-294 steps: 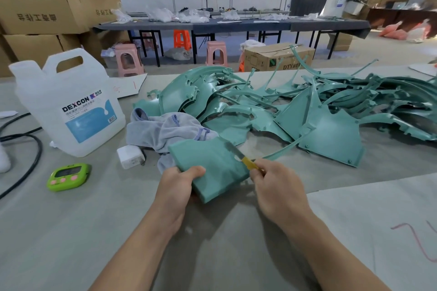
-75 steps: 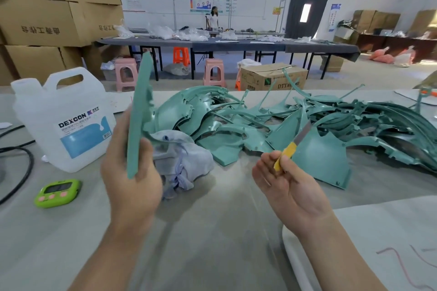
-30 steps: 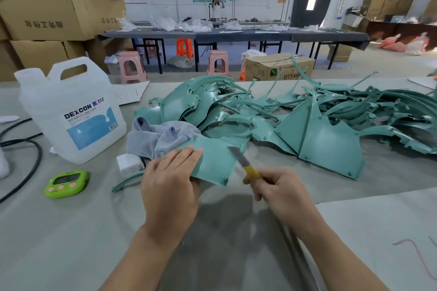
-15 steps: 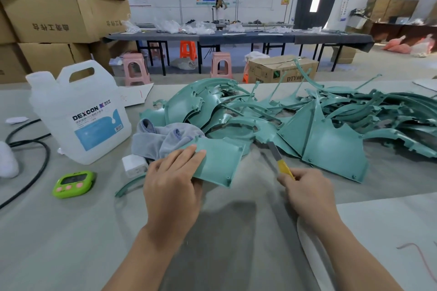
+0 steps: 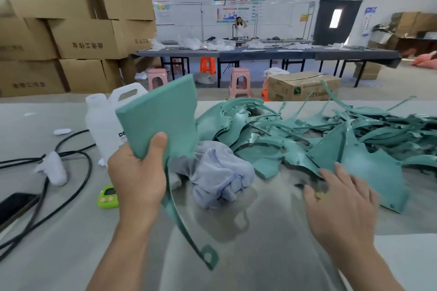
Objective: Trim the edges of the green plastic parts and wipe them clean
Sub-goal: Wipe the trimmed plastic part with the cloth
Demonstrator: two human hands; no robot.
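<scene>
Bright overhead light, motion blur, fisheye edges

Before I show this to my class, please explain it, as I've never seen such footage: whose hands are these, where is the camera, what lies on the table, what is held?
No machine here: these are a person's two bare hands, filmed by one camera worn on the head, looking forward and down. The left hand holds a flat green plastic part up off the table; a thin curved strip hangs from it. The right hand is spread open, low by the pile of green parts, with a bit of yellow under it. Also on the table: a crumpled cloth, a white jug, a small green timer and black cables.
</scene>
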